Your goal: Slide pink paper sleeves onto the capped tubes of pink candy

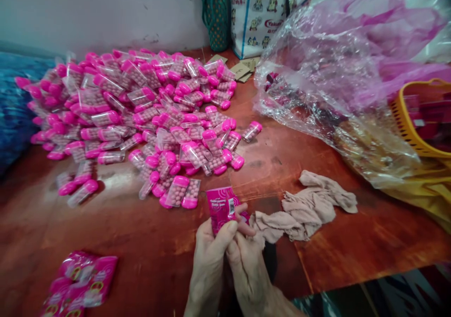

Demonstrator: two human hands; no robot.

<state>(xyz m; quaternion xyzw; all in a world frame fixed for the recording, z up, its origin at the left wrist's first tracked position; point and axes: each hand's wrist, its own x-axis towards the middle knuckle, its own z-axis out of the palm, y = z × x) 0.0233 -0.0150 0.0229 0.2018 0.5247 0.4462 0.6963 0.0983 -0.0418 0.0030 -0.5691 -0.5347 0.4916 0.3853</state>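
Note:
A flat magenta packet (220, 209) with white print and a barcode is held upright near the table's front edge. My left hand (210, 256) grips its lower left part, thumb across the front. Beside it, touching, my right hand (246, 258) has its thumb and fingers closed at the packet's lower right corner; part of another magenta piece shows behind those fingers. Just beyond the hands lies a large heap of clear containers (141, 105) with pink caps, filled with small pale pink balls. Wrapped pink packs (84, 284) lie at the lower left.
A crumpled beige cloth (317, 204) lies right of my hands on the reddish-brown table (148, 256). Clear and pink plastic bags (338, 73) and a yellow basket (401, 119) stand at the right. A white bag (259, 21), green bag (216, 19) and cardboard pieces (241, 71) are at the back.

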